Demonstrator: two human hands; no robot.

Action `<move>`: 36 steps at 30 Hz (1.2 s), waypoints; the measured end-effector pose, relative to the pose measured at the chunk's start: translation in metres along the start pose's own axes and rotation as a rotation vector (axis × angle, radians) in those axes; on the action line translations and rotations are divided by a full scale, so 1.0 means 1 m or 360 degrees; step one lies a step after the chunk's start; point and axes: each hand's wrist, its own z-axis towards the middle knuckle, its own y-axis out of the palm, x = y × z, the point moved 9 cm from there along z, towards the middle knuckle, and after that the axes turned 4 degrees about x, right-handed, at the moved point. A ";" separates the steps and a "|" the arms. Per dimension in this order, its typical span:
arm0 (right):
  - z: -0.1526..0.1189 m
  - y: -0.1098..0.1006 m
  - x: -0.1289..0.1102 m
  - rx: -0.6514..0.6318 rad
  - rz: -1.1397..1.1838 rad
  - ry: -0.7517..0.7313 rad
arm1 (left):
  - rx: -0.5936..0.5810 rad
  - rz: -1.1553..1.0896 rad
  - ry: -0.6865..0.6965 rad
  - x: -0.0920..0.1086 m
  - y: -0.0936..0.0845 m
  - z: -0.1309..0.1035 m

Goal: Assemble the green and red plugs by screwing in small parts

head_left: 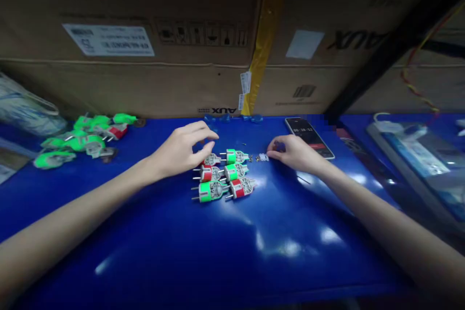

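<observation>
Several open plug halves lie in two columns on the blue table, among them a green one (235, 156) at the top right, a green one (210, 191) at the bottom left and a red one (241, 187) beside it. My left hand (187, 149) hovers by the upper left red plug (211, 160), thumb and fingers apart, holding nothing visible. My right hand (292, 152) is at the small pale pieces (263, 157), its thumb and index finger close together; whatever is between them is too small to make out. Tiny metal parts (251, 158) lie beside the green plug.
A pile of green and red plugs (83, 140) lies at the left near a patterned bag (29, 106). Behind my right hand is a phone (308, 136) showing a timer. Large cardboard boxes (163, 87) line the back. A thin dark rod (303, 179) lies below my right wrist.
</observation>
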 end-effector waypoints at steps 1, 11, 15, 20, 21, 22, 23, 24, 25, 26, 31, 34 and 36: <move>-0.001 -0.001 0.000 0.0009 -0.0003 0.0002 | 0.0003 -0.0012 -0.0031 -0.003 -0.001 -0.002; -0.007 -0.005 -0.007 0.0073 -0.0110 -0.0074 | 0.0052 -0.0143 -0.0529 -0.040 -0.003 -0.032; -0.010 -0.007 -0.007 0.0089 -0.0195 -0.0071 | 0.0151 -0.0305 -0.0855 -0.061 0.005 -0.049; -0.011 -0.006 -0.008 0.0061 -0.0113 -0.0105 | 0.0131 -0.0599 -0.1082 -0.074 0.021 -0.060; -0.012 -0.005 -0.008 0.0047 -0.0097 -0.0098 | 0.0114 -0.0608 -0.1090 -0.074 0.023 -0.061; -0.012 -0.003 -0.009 0.0024 -0.0080 -0.0095 | 0.0097 -0.0603 -0.1090 -0.073 0.024 -0.061; -0.013 -0.001 -0.010 0.0002 -0.0064 -0.0094 | 0.0084 -0.0598 -0.1087 -0.073 0.024 -0.060; -0.013 0.001 -0.010 -0.0016 -0.0050 -0.0094 | 0.0072 -0.0594 -0.1079 -0.072 0.025 -0.060; -0.014 0.002 -0.011 -0.0025 -0.0038 -0.0097 | 0.0058 -0.0587 -0.1061 -0.071 0.025 -0.060; -0.014 0.002 -0.012 -0.0028 -0.0025 -0.0104 | 0.0042 -0.0580 -0.1036 -0.070 0.026 -0.059; -0.012 -0.012 -0.010 0.0066 -0.0010 -0.0116 | -0.0045 -0.0565 -0.0921 -0.065 0.029 -0.056; -0.011 -0.037 0.006 0.0228 -0.0049 0.0049 | -0.0062 -0.0575 -0.0899 -0.063 0.029 -0.055; -0.010 -0.051 0.019 0.0284 -0.0084 0.0177 | -0.0067 -0.0583 -0.0889 -0.062 0.029 -0.055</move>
